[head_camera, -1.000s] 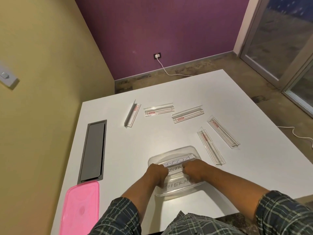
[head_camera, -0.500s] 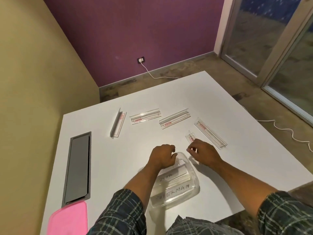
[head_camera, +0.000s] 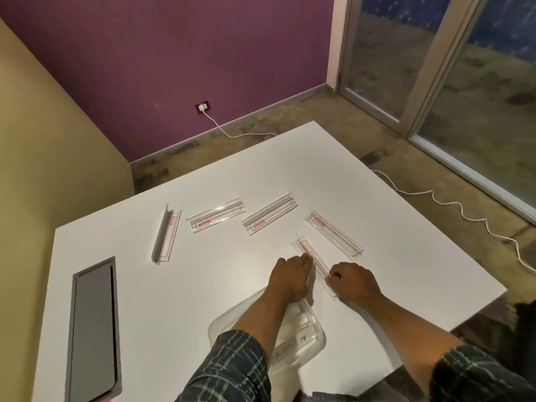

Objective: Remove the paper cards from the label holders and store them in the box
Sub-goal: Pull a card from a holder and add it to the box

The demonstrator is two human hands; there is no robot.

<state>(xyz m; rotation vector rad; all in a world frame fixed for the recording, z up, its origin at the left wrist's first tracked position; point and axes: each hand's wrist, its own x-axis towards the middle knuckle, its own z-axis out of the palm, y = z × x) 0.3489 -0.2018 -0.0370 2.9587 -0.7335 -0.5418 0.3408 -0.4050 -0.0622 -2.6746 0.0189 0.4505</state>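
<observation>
Two bare forearms extend from dark plaid sleeves, a green-blue check crossed by thin pale lines, pushed up toward the elbows. The left hand (head_camera: 288, 278) and right hand (head_camera: 354, 281) wear no gloves, rings or watch.

At the lower centre of the frame, handwritten letters reading roughly "ERMAN" are seen on a paper card (head_camera: 290, 345) inside the clear box (head_camera: 314, 323). Small red printed marks on the label holders (head_camera: 214, 217) are too blurred to be read.
</observation>
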